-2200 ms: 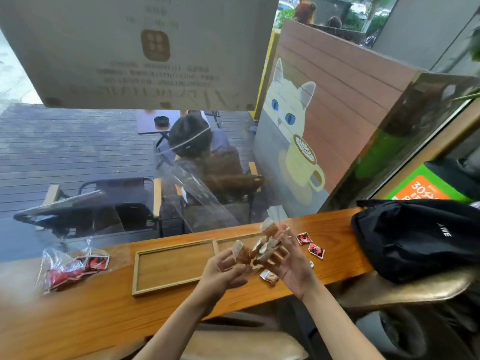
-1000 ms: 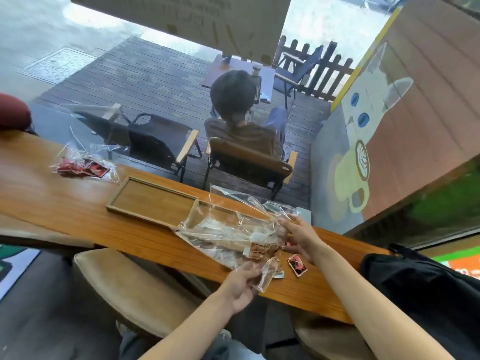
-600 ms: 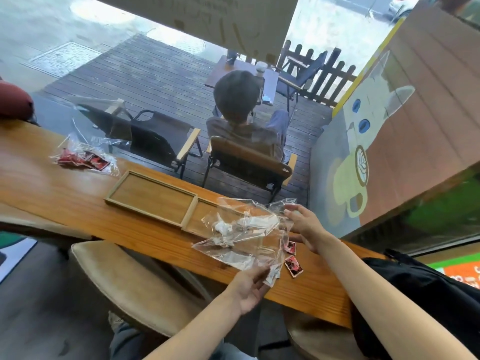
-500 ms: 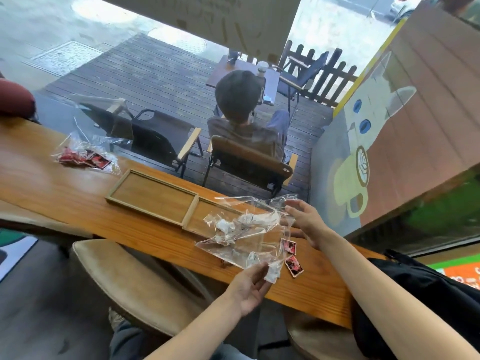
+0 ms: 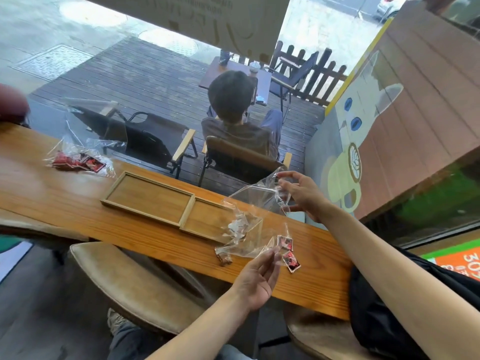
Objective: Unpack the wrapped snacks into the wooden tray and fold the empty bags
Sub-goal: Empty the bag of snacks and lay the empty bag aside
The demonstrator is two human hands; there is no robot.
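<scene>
1. Presently the clear plastic bag (image 5: 253, 203) is stretched in the air over the right end of the wooden tray (image 5: 153, 201), held between both hands, with a few pale wrapped pieces still bunched inside near its middle.
2. The right hand (image 5: 302, 194) pinches the bag's far upper corner, its grip closed on the film between thumb and fingertips, above the far edge of the surface (image 5: 65, 201).
3. The left hand (image 5: 255, 278) holds the bag's near lower edge, its grip likewise closed on the plastic, palm turned up over the near edge of the surface.
4. The tray has 2 compartments, a larger one on the left and a smaller one on the right; the larger one shows bare wood, and the smaller is partly hidden behind the bag.
5. Just beside the tray's right end, 1 brown wrapped snack (image 5: 223, 255) lies on the surface under the bag's lower edge.
6. To its right, 2 red-and-black wrapped snacks (image 5: 288, 249) lie close together on the surface, near the left hand's fingertips.
7. Well apart, toward the left end of the surface, a second clear bag (image 5: 78, 161) lies crumpled with red packets inside.
8. At the right edge, a black bag (image 5: 389, 320) rests against the right forearm.
</scene>
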